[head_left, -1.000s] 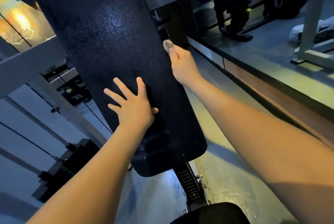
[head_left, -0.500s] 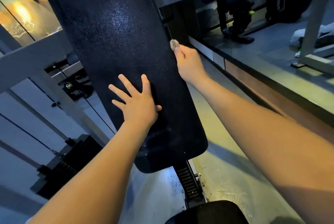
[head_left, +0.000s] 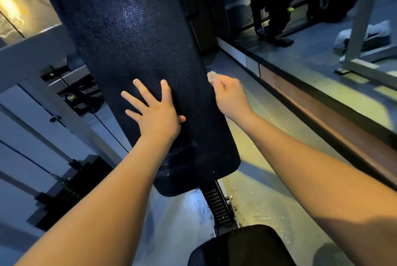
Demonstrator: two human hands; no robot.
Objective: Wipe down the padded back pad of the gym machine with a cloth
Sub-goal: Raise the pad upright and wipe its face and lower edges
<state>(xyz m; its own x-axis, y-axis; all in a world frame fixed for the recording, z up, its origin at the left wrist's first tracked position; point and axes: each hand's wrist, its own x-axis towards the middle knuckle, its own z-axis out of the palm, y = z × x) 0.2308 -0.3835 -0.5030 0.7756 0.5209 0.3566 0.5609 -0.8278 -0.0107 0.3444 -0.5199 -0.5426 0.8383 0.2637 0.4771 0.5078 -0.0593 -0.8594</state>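
Observation:
The black padded back pad [head_left: 133, 35] runs tall and tilted through the middle of the view, its rounded lower end near the seat. My left hand [head_left: 155, 113] lies flat on the pad's lower half with fingers spread. My right hand [head_left: 231, 96] is curled at the pad's right edge and grips a small pale cloth [head_left: 212, 76]; only a tuft of it shows above the fist, touching the pad's side.
A black seat pad [head_left: 240, 246] sits at the bottom, with a notched adjuster rail [head_left: 217, 205] above it. White machine frame bars [head_left: 25, 59] and cables stand at the left. A raised wooden-edged platform [head_left: 322, 111] with other machines runs along the right.
My right hand with the cloth has slid down the pad's right edge, from well above my left hand to level with its fingers. My left hand has stayed flat on the pad.

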